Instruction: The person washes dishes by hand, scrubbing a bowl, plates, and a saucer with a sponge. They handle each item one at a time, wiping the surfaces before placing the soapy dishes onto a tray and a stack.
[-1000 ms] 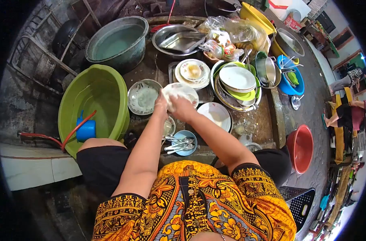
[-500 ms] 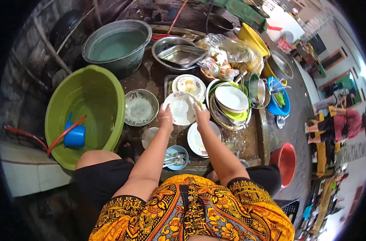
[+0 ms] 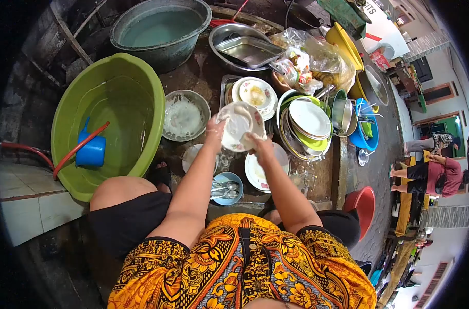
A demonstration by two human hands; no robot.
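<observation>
A white plate (image 3: 239,123) with soapy film is held up in front of me, tilted. My left hand (image 3: 214,135) is closed on its left edge, with suds on the fingers. At the lower right edge, my right hand (image 3: 259,146) grips the plate too, its thumb over the rim and white foam on the fingers. Just behind it are stacked flowered plates (image 3: 258,96) with yellowish food remains on top. Under my right forearm lies a stack of white plates (image 3: 255,172). To the left of my hands stands a metal basin (image 3: 185,114) of sudsy water.
On the left are a green tub (image 3: 136,77) with water and a blue dipper (image 3: 91,151), and a dark tub (image 3: 193,36) of water. A blue bowl (image 3: 234,198) holds spoons. Piled dishes (image 3: 310,118), a plastic bag (image 3: 337,56) and a red basin (image 3: 366,206) are at right.
The plate has turned and tilted in my hands, and my right hand has shifted to its lower right edge. My view has shifted slightly.
</observation>
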